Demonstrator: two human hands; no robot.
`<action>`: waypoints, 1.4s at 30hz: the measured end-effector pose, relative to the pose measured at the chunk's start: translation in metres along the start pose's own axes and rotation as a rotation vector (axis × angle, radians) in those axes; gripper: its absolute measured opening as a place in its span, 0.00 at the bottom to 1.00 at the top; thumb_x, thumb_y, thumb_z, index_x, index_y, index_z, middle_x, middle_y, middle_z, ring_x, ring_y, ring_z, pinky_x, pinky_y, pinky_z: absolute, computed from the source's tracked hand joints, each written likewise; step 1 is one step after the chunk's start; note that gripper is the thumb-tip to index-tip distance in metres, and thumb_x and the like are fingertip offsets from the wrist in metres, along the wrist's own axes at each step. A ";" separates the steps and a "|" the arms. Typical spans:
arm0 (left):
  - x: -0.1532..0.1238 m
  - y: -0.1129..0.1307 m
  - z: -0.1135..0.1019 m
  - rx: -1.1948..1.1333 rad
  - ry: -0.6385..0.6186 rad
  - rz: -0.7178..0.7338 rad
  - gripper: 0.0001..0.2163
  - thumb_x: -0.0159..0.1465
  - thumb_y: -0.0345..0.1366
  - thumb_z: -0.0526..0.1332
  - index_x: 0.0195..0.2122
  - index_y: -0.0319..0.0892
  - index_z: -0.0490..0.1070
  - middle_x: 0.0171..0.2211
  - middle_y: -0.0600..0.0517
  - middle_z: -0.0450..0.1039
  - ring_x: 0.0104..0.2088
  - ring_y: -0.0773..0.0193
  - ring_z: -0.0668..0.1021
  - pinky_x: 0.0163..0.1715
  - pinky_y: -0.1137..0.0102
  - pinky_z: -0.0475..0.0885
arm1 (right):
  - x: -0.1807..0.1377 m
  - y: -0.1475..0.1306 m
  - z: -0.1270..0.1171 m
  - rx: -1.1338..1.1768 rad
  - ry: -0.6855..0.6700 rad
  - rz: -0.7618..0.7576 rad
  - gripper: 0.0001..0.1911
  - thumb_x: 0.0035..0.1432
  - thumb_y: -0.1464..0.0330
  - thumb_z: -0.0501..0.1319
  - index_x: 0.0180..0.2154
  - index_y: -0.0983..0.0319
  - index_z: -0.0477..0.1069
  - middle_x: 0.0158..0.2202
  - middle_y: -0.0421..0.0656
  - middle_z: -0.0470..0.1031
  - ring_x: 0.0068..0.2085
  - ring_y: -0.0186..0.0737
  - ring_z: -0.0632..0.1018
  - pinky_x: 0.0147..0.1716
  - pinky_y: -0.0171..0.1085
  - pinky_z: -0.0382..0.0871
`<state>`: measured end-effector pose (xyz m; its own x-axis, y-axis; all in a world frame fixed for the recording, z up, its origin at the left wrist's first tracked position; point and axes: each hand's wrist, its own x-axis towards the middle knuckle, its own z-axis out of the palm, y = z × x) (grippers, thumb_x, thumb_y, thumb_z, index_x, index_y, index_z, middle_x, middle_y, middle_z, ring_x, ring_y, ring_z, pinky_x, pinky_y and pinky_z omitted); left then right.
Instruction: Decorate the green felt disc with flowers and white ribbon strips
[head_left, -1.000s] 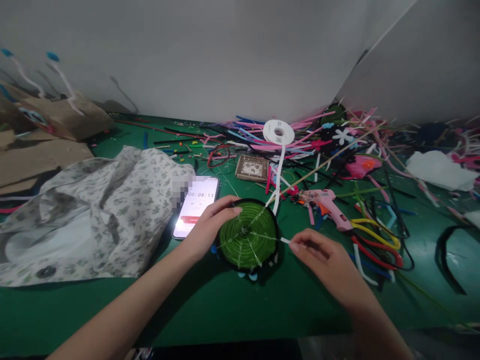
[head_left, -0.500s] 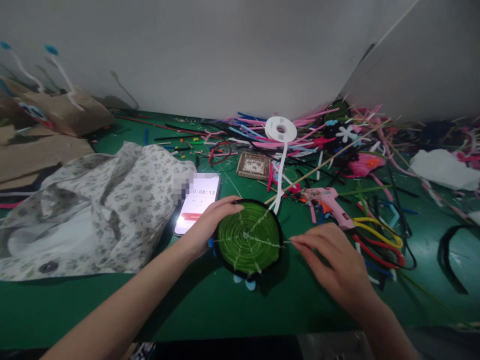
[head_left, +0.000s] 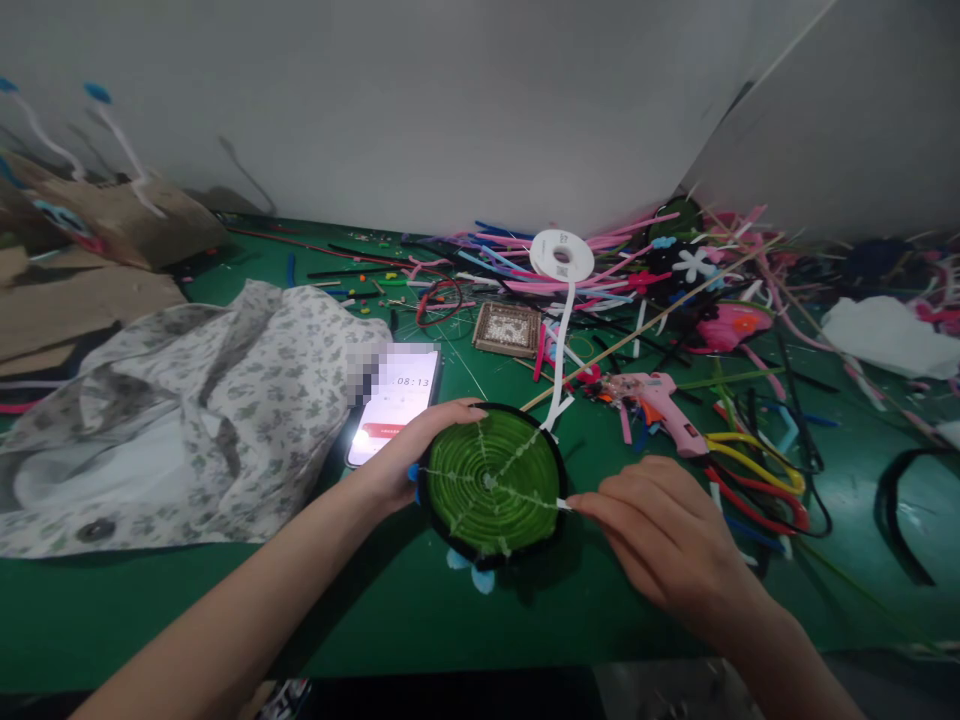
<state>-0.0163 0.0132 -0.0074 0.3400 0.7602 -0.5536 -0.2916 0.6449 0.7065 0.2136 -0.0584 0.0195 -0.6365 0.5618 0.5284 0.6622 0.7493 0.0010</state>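
My left hand [head_left: 417, 447] is closed on the left edge of a round green disc [head_left: 517, 465], thumb on top and fingers underneath. Coiled green strands make up the disc, with a black rim and pale glue lines spreading from its centre. Light blue petal shapes [head_left: 472, 574] stick out below its lower edge. At the right rim, my right hand [head_left: 656, 520] pinches a small white strip [head_left: 563, 505] between thumb and forefinger. The strip's tip touches or lies over the black rim; I cannot tell which.
Beyond the disc lies a white ribbon spool [head_left: 562, 257], its ribbon trailing toward me. A pink glue gun [head_left: 679, 415] and several pipe cleaners [head_left: 757, 465] lie to the right. A lit phone [head_left: 397, 400] and patterned cloth [head_left: 247, 400] occupy the left; a small framed box [head_left: 507, 329] sits behind.
My right hand has moved slightly left and down, bringing the white strip to the rim. The disc has turned a little in my left hand and shifted slightly left.
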 end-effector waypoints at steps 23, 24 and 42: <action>0.004 -0.004 -0.004 -0.074 0.017 -0.054 0.10 0.50 0.37 0.69 0.34 0.43 0.77 0.28 0.51 0.79 0.26 0.62 0.80 0.26 0.72 0.77 | -0.004 -0.001 -0.004 0.029 -0.009 0.037 0.13 0.56 0.81 0.56 0.39 0.61 0.73 0.30 0.41 0.75 0.34 0.38 0.72 0.37 0.42 0.65; 0.004 -0.004 -0.004 -0.077 0.022 -0.054 0.10 0.50 0.37 0.69 0.34 0.43 0.77 0.28 0.51 0.79 0.26 0.62 0.80 0.26 0.71 0.77 | -0.004 -0.002 -0.004 0.034 -0.004 0.036 0.13 0.56 0.81 0.56 0.39 0.62 0.73 0.30 0.41 0.75 0.34 0.38 0.72 0.37 0.42 0.65; 0.006 -0.004 -0.005 -0.115 0.055 -0.074 0.11 0.50 0.35 0.68 0.34 0.40 0.76 0.28 0.49 0.79 0.26 0.60 0.80 0.26 0.70 0.78 | -0.002 -0.003 0.001 0.088 0.038 0.048 0.12 0.55 0.82 0.57 0.37 0.64 0.74 0.30 0.42 0.75 0.34 0.39 0.71 0.37 0.42 0.63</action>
<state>-0.0180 0.0153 -0.0160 0.3155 0.7116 -0.6278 -0.3689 0.7015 0.6097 0.2130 -0.0618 0.0175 -0.5884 0.5854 0.5577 0.6534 0.7506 -0.0984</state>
